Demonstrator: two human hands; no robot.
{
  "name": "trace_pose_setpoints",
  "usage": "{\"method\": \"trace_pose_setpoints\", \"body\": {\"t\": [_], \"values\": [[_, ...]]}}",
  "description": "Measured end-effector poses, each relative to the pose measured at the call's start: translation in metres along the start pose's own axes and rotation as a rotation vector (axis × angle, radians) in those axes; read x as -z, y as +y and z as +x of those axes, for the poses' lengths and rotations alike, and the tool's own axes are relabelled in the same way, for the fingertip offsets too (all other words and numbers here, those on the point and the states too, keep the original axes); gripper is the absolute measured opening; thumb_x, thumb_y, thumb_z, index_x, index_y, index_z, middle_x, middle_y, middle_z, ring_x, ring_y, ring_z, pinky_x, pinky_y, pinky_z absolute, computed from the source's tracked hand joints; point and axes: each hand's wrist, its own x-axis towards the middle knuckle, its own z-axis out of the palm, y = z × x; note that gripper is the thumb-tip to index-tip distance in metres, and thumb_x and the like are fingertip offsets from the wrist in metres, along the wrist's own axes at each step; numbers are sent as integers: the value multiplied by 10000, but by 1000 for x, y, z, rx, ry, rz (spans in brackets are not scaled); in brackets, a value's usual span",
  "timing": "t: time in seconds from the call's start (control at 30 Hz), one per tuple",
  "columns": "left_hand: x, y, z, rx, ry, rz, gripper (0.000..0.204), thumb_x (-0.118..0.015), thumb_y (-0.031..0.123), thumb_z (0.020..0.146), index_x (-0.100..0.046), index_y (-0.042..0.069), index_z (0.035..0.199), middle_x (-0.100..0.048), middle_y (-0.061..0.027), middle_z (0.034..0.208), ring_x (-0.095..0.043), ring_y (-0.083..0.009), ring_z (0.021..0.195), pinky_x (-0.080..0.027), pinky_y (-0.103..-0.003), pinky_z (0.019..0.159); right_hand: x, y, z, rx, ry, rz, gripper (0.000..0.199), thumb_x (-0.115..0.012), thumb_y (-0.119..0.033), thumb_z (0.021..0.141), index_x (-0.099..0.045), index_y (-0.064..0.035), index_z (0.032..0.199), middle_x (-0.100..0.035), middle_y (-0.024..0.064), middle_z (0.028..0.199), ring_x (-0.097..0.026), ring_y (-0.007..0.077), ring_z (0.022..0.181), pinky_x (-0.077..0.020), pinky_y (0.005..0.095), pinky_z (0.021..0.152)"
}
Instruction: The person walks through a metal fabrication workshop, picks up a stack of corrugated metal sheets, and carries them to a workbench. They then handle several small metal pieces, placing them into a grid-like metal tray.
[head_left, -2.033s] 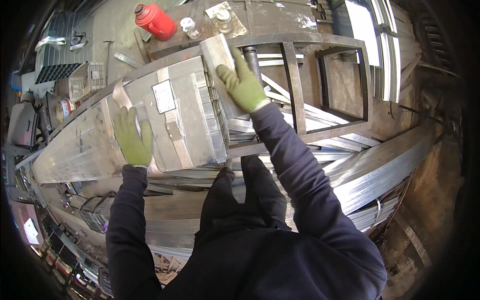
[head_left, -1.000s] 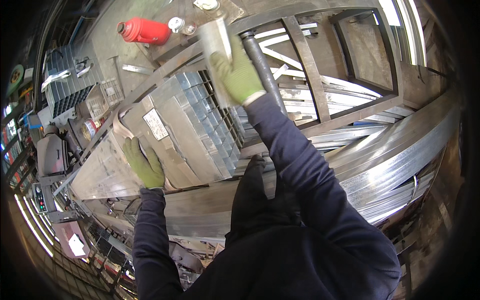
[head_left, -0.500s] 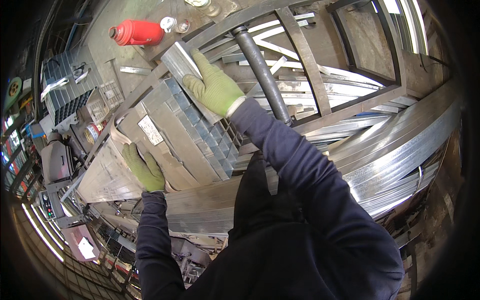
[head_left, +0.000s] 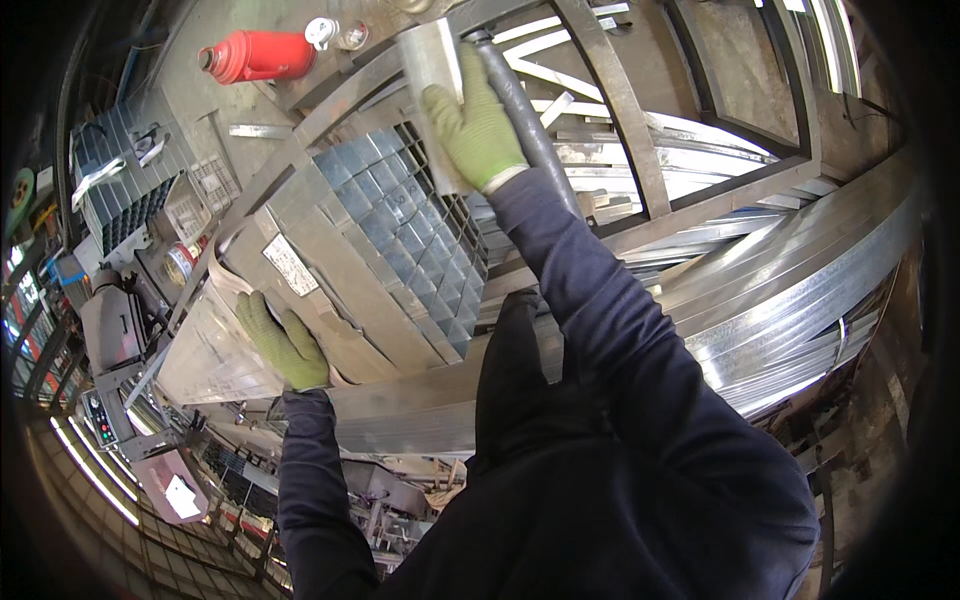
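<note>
Gloves green on both hands, you gripped a bundle of square metal tubes [head_left: 380, 270] lying tilted across a steel frame [head_left: 620, 120]. Your left hand [head_left: 285, 345] clasped its near end beside a white label [head_left: 290, 265]; your right hand [head_left: 475, 130] clutched a single tube [head_left: 430, 70] at the far end. A black hose [head_left: 520, 115] ran just beside that hand. A red cylinder [head_left: 255, 55] lay beyond, and metal strips [head_left: 800, 290] were piled to your right.
</note>
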Motion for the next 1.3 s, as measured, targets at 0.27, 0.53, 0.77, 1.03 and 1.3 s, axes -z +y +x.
{"method": "trace_pose_setpoints", "body": {"t": [0.27,0.53,0.77,1.03,1.3], "values": [[-2,-2,0,-6,6,11,527,-498,206,1102,-452,-102,1527,-412,-329,1620,-375,-485,1525,-245,-556,1280,2,41,11,-18,51,-81,714,-589,-382,1063,-342,-12,1622,-627,369,1374,-653,490,1251,-529,481,1063],[-3,-3,-2,16,-11,-2,518,-482,201,1116,-439,-91,1542,-390,-312,1641,-337,-466,1553,-221,-548,1292,5,95,26,-47,-84,-257,752,-633,-419,1052,-346,-46,1639,-655,367,1342,-671,463,1251,-541,442,1059],[-4,-3,-2,37,-5,-55,528,-478,207,1121,-418,-74,1564,-371,-297,1658,-333,-450,1558,-209,-534,1296,8,115,14,-10,-262,-306,784,-612,-380,1054,-271,-27,1665,-608,391,1400,-593,507,1337,-509,445,1105],[-4,0,-1,-1,0,-40,547,-469,247,1135,-415,-66,1581,-374,-271,1670,-328,-420,1571,-209,-510,1300,25,139,4,-48,-389,-319,806,-598,-499,1063,-312,-51,1668,-607,364,1434,-617,446,1351,-496,431,1122],[-3,2,-3,11,1,-81,548,-461,247,1143,-401,-69,1588,-380,-258,1671,-334,-412,1568,-207,-499,1301,20,136,17,-59,-382,-211,848,-611,-500,1045,-275,-39,1674,-578,387,1444,-582,482,1365,-452,464,1158]]}}
